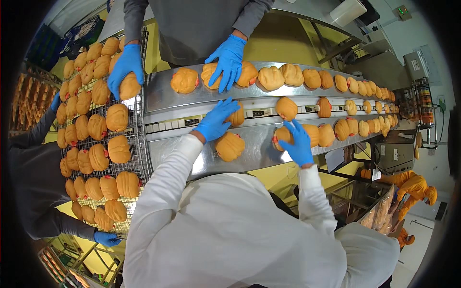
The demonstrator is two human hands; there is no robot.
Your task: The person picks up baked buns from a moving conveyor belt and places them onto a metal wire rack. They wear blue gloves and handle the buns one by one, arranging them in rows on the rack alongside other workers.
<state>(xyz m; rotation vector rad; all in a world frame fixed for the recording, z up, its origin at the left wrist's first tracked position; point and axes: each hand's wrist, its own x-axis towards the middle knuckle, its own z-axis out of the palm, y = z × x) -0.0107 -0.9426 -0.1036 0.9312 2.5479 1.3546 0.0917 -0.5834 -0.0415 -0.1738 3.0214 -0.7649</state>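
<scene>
My left hand (213, 121), in a blue glove, has its fingers on a golden bun (236, 116) on the middle conveyor lane. Just below it another bun (230, 147) rests on the near steel ledge (201, 161). My right hand (298, 145), also blue-gloved, has thumb and fingers around a bun with a red filling edge (282, 138) on that ledge. A single bun (286, 108) lies on the lane above my right fingertips. Across from me, a person's gloved hand (227, 62) covers part of a bun (210, 76); their other hand (126, 69) holds a bun (129, 87) over the rack.
At left, a wire rack (144, 156) carries rows of buns; another person's gloved hand (106, 238) touches its near corner. Buns line the far steel ledge (161, 98) and continue right along the conveyor lane (264, 113) toward machinery (398, 152). People in orange (413, 187) stand farther right.
</scene>
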